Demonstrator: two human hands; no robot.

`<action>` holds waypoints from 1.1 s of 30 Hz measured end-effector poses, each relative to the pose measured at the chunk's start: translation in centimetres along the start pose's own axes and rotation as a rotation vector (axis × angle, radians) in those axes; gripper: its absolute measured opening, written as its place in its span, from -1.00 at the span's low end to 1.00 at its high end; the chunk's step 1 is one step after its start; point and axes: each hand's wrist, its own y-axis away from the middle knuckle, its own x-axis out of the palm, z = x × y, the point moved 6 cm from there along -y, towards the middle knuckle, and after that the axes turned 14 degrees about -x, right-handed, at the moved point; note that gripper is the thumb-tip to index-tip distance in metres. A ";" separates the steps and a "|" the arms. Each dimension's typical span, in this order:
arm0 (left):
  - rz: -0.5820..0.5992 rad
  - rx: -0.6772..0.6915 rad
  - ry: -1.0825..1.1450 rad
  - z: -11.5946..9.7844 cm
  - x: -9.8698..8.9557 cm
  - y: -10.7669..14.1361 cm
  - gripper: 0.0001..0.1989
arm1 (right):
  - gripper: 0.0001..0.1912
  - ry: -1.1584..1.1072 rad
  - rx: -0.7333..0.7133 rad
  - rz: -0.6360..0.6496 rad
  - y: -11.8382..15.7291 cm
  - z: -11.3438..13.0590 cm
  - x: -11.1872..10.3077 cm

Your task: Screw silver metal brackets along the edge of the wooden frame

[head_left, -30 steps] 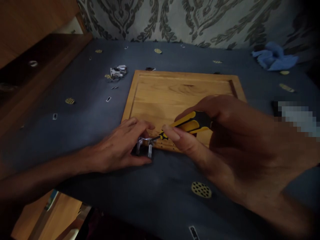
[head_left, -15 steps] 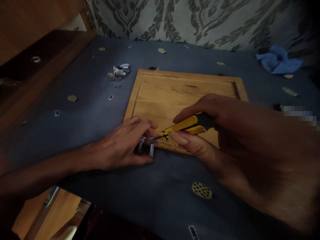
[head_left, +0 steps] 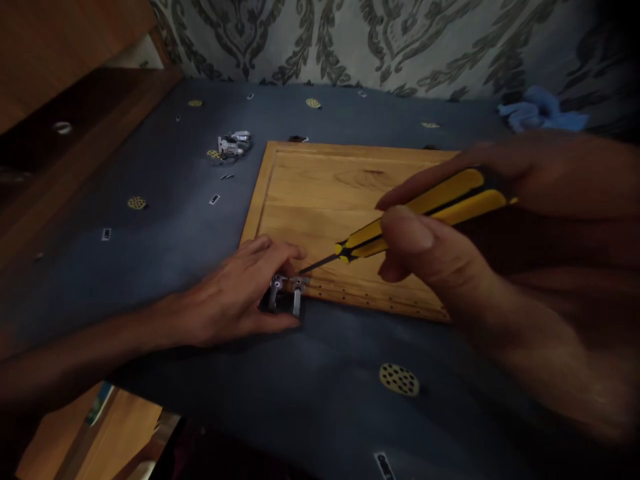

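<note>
My right hand (head_left: 465,287) grips a yellow-and-black screwdriver (head_left: 435,207) by its handle. The thin shaft slants down to the left, its tip just by a metal hinge (head_left: 297,299) at the near left corner of a wooden cabinet door (head_left: 320,207). Round that hinge my left hand (head_left: 230,290) is closed, thumb at its near end and fingers over the door's corner. A row of small holes runs along the door's near edge. The left fingertips partly hide the hinge's upper part.
More metal hinges (head_left: 233,145) lie in a heap on the dark patterned tablecloth (head_left: 175,240), with a few small screws (head_left: 227,177) close by. A crumpled blue cloth (head_left: 543,110) lies at the back right by the wall. Wooden furniture (head_left: 90,127) borders the left side.
My right hand has drawn back up and to the right with the screwdriver, so more of its shaft shows. My left hand stays at the hinge. The whole view has shifted slightly.
</note>
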 end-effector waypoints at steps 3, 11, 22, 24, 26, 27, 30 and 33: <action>-0.012 -0.026 -0.022 0.1 0.0 0.0 -0.47 | -0.76 -0.068 -0.136 -0.041 -0.3 0.3 0.3; -0.049 0.006 -0.129 -0.2 -0.1 0.4 -0.42 | -0.74 -0.274 -0.229 -0.018 -0.6 0.8 1.0; -0.070 0.006 -0.127 1.0 0.0 0.5 -0.54 | -0.79 -0.061 -0.189 0.127 -0.5 0.8 1.1; -0.066 0.018 -0.128 0.9 0.0 0.4 -0.53 | -0.78 -0.057 -0.188 0.139 -0.6 0.8 1.1; -0.058 0.014 -0.127 0.7 0.0 0.4 -0.52 | -0.78 -0.055 -0.183 0.155 -0.6 0.6 1.1; -0.053 0.008 -0.127 0.5 0.0 0.4 -0.50 | -0.78 -0.052 -0.179 0.156 -0.6 0.5 1.1; -0.026 -0.027 -0.138 0.3 -0.1 0.3 -0.50 | -0.77 -0.061 -0.202 0.158 -0.6 0.6 1.2; -0.005 -0.035 -0.118 0.2 -0.1 0.3 -0.53 | -0.76 -0.055 -0.192 0.162 -0.4 0.8 1.4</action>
